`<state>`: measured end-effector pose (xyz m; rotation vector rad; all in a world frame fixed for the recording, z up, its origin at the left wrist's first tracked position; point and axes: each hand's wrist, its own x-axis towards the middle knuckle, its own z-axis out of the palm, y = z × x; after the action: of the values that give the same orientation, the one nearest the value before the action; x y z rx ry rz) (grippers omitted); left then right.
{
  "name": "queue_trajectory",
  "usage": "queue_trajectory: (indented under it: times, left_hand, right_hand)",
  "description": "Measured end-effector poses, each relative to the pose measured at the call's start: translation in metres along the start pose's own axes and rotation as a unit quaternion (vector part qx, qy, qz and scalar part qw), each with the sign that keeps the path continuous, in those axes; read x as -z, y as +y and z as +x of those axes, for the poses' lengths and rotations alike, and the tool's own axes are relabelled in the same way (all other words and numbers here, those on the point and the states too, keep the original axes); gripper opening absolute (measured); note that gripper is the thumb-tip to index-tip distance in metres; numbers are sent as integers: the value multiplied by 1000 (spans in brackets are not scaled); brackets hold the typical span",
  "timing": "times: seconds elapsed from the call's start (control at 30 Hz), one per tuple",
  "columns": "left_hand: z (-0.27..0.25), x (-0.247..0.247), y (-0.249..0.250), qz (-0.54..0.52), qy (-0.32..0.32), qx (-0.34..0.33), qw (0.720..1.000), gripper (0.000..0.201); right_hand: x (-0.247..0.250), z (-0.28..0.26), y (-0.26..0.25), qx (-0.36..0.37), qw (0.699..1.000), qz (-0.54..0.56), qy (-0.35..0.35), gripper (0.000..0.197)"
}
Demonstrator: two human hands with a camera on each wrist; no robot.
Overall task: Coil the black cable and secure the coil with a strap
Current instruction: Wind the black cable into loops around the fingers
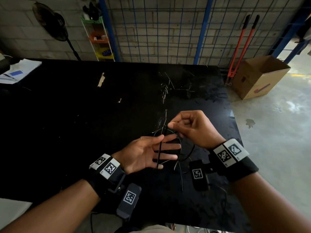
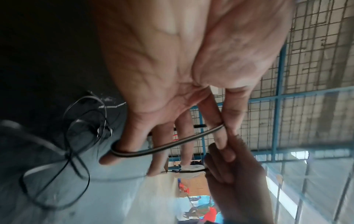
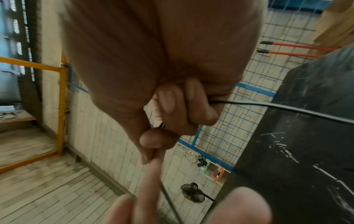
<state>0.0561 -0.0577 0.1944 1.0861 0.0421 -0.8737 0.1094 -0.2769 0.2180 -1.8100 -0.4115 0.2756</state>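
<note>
My left hand (image 1: pixel 159 148) is palm up above the black table (image 1: pixel 84 115), fingers spread and straight. A black strap (image 1: pixel 159 153) runs across them; in the left wrist view the strap (image 2: pixel 172 144) loops round the little finger and is pinched between thumb and index finger. My right hand (image 1: pixel 171 126) is curled just right of it. Its fingers grip the thin black cable (image 3: pixel 287 108) while its fingertips meet the strap's upper end. Loose loops of the cable (image 1: pixel 186 153) hang behind my left fingers, and the cable (image 2: pixel 80 136) looks tangled.
Several loose black ties (image 1: pixel 210 96) lie at the table's right edge, and papers (image 1: pixel 18 71) sit at its far left corner. On the floor to the right are a cardboard box (image 1: pixel 257 76) and red bolt cutters (image 1: pixel 240 47). A wire fence (image 1: pixel 159 31) stands behind.
</note>
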Motion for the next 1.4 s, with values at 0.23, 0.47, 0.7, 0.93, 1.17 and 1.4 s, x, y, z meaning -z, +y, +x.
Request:
queue_trajectory:
  times: [0.23, 0.47, 0.7, 0.93, 1.17, 1.4]
  left_hand:
    - [4, 8, 7, 39, 96, -73, 992, 39]
    - [-12, 29, 36, -60, 92, -185, 977, 48]
    - [-38, 31, 76, -153, -26, -284, 946, 40]
    - [-51, 1, 72, -157, -194, -211, 945, 42]
    - [-41, -22, 21, -41, -181, -87, 979, 43]
    - [-23, -11, 1, 38, -7, -27, 999, 46]
  right_hand:
    - [-26, -24, -7, 53, 998, 9, 21, 11]
    - [-35, -48, 7, 21, 988, 153, 22, 21]
    - [-47, -66, 46, -75, 983, 165, 4, 21]
    - [-47, -51, 79, -135, 981, 111, 80, 23]
    - [-13, -10, 39, -76, 982, 78, 156, 26]
    - [4, -7, -29, -5, 997, -49, 66, 30]
